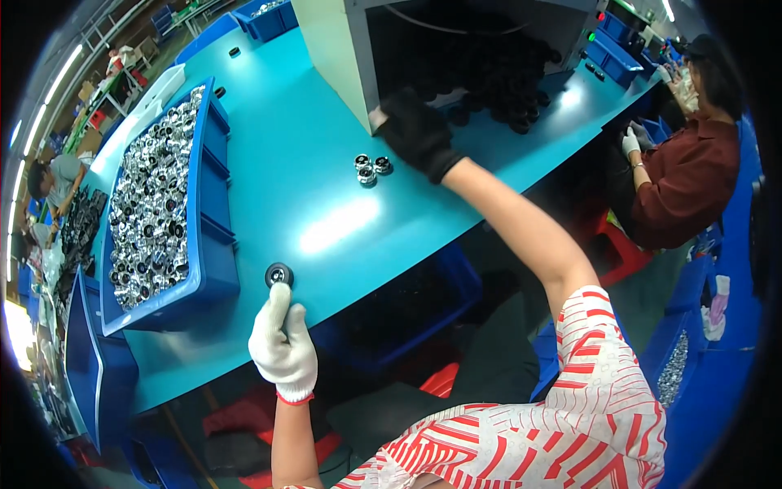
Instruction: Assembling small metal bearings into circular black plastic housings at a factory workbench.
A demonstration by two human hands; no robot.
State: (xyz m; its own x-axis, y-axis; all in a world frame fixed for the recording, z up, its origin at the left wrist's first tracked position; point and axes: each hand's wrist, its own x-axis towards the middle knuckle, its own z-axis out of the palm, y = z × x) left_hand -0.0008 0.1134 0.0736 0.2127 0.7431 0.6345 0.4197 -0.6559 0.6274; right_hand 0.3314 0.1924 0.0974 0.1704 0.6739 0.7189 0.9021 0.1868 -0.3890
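My left hand [285,338], in a white knitted glove with a red cuff, is over the near part of the turquoise table. Its fingertips are on a small black wheel-like part [278,274] with a metal centre; the fingers look closed on its near edge. My right hand [414,137], in a black glove, reaches out to the front corner of a big light-coloured machine housing [336,61]. Motion smears its fingers, so whether they hold anything cannot be told. Just left of that hand, three small silver-and-black round parts [366,174] sit in a cluster on the table.
A long blue bin [213,163] heaped with silver-and-black parts stands on the left. Many black round parts [521,102] lie in the housing's dark opening. A seated co-worker [692,179] with white gloves is at the right. The table's near edge [358,301] runs diagonally.
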